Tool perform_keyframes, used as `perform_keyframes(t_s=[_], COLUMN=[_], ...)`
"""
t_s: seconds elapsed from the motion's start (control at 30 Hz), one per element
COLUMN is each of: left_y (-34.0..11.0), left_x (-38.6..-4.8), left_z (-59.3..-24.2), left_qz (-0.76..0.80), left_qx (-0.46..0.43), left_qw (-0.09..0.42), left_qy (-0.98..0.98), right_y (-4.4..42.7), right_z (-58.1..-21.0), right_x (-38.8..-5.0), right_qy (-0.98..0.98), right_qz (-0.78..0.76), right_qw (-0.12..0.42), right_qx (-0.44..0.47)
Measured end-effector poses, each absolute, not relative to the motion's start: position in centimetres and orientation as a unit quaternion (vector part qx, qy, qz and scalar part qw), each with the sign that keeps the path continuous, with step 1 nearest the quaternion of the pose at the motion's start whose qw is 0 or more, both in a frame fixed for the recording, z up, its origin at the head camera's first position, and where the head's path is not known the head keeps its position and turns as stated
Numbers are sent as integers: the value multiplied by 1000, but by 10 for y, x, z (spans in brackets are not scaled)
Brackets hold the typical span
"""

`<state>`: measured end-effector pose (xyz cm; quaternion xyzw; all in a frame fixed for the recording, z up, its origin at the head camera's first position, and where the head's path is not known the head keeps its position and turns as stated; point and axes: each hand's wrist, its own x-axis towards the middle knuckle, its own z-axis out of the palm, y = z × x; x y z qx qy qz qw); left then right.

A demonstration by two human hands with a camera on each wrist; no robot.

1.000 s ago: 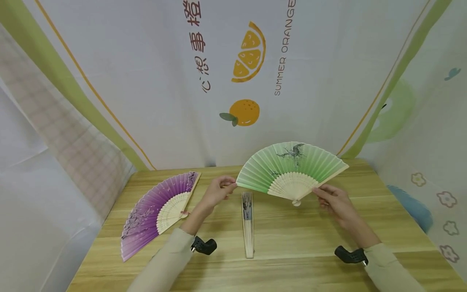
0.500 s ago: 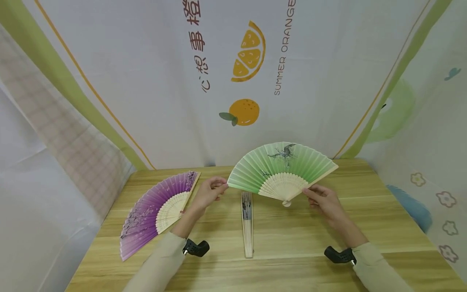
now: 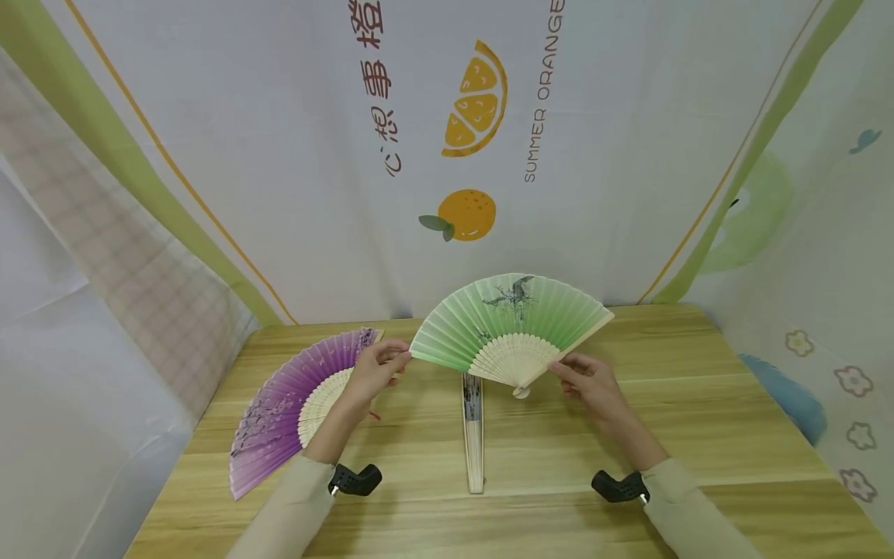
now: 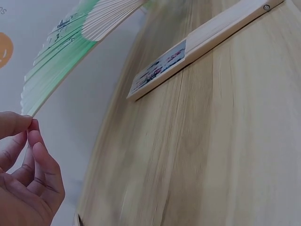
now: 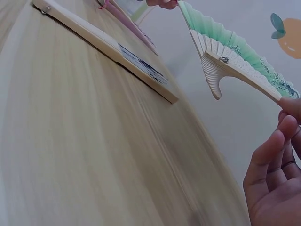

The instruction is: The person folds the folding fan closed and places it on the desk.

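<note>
**Spread green folding fan (image 3: 510, 341) held aloft by both ends, crowding its neighbours**

Risks, biggest item first. Over the wooden surface (image 3: 559, 458), the green fan hangs raised and fully spread, its lower edge overlapping the top of the folded-up hand fan (image 3: 474, 442) in the head view. Lowered here, it would probably land on that fan; too little sideways clearance would be the cause. The purple folding fan (image 3: 272, 419) lies spread at left, partly behind the left forearm (image 3: 331, 439); a low-riding arm could nudge it. The left hand (image 3: 373, 373) pinches only the leaf's pale end corner, thumb against fingers (image 4: 49, 167); pulling outward might tear the leaf or lose the corner. The right hand (image 3: 592, 388) pinches the outer guard stick, its fingers (image 5: 269, 153) narrowed on the wood; twisting there would likely load the pivot (image 3: 521, 393). Hands drawn together would let the pleats collapse.

Against half a second ago: the green fan and both hands sit farther left, the spread about the same. The purple and folded-up fans have not shifted. The left hand now covers more of the purple fan, hiding its pivot end. The small red cord (image 3: 375, 416) shows more clearly beside the wrist.
</note>
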<state>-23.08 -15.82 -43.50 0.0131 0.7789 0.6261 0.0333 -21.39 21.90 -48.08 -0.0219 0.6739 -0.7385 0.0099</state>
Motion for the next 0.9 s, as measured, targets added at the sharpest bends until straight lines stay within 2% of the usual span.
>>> perform_keyframes(t_s=[0.9], left_y=[-176], left_x=[-231], left_z=[-446], left_qz=[633], left_qx=[-19], left_qw=[25], left_qy=[773], right_y=[193], right_z=[-487], right_x=[-220], right_qy=[702], right_qz=[-711], right_qw=[6], right_qx=[-44])
